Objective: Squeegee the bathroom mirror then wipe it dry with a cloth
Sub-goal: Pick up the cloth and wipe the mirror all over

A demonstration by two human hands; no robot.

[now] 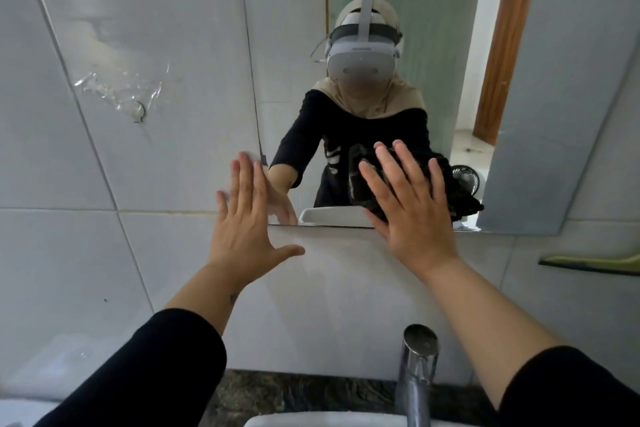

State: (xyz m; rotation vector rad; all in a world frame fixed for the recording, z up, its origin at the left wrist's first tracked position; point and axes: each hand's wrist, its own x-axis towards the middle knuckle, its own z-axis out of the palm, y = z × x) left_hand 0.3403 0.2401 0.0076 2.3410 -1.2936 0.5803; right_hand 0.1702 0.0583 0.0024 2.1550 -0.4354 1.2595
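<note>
The bathroom mirror (450,45) hangs on the tiled wall ahead, its lower edge just above my wrists. My right hand (408,204) lies flat with spread fingers, pressing a black cloth (460,198) against the mirror's lower part. The cloth bunches out to the right of my fingers. My left hand (246,215) rests flat on the wall tile, fingers apart, right at the mirror's lower left corner, holding nothing. No squeegee shows in the view.
A chrome tap (417,374) rises over the white basin (325,421) at the bottom. A dark wall shelf (588,265) with something yellow-green on it sits at the right. Torn clear tape (117,90) sticks to the left tiles. The mirror reflects a person and a wooden door.
</note>
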